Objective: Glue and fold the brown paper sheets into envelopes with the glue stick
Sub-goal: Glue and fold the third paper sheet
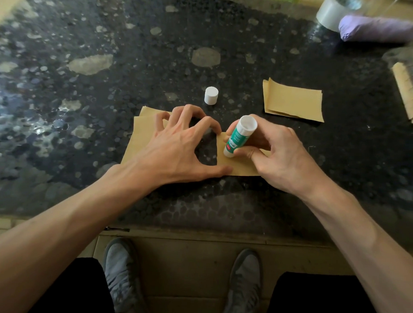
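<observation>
Two hands on one sheet (140, 142): left hand (175, 141) spread wide, fingertips (216, 130) pinning it against sliding; right hand (278, 154) curled round stick (239, 138), lower end at sheet's three o'clock, likely for gluing. Cap (211, 95) parked at twelve.

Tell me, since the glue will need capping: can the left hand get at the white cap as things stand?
Probably yes. The cap stands on the table just beyond the left hand, with nothing between them. That hand is pressing down the brown paper, though, so it would have to let go first.
</observation>
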`<state>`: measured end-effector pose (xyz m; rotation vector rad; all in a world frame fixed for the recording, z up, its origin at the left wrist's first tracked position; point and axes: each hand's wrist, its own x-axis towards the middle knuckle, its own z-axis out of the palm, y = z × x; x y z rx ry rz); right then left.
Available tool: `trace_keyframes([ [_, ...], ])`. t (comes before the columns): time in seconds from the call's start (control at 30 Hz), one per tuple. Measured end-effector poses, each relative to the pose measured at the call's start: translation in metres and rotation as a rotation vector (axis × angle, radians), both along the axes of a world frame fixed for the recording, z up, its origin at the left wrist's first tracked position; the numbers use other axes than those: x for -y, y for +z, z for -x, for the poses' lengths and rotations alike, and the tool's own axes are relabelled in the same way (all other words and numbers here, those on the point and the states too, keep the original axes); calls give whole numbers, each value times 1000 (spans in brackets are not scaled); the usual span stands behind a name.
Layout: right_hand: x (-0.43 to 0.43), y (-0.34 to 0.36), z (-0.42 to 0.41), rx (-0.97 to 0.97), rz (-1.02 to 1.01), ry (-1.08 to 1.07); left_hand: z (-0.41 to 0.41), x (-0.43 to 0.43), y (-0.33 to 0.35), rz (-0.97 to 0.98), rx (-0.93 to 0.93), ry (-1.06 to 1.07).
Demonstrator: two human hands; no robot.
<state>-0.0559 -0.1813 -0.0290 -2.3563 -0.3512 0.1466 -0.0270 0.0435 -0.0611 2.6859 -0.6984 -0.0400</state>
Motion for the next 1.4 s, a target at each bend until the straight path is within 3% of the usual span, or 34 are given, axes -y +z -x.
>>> trace_keyframes([
  [0.37, -2, 0, 14, 153, 100, -73, -2, 2, 0, -6, 2, 5],
  [0.63, -1, -5, 15, 133, 146, -91, -2, 2, 0, -18, 14, 6],
  [1.4, -7, -13, -3, 263, 125, -198, -4, 2, -2, -13, -28, 4],
])
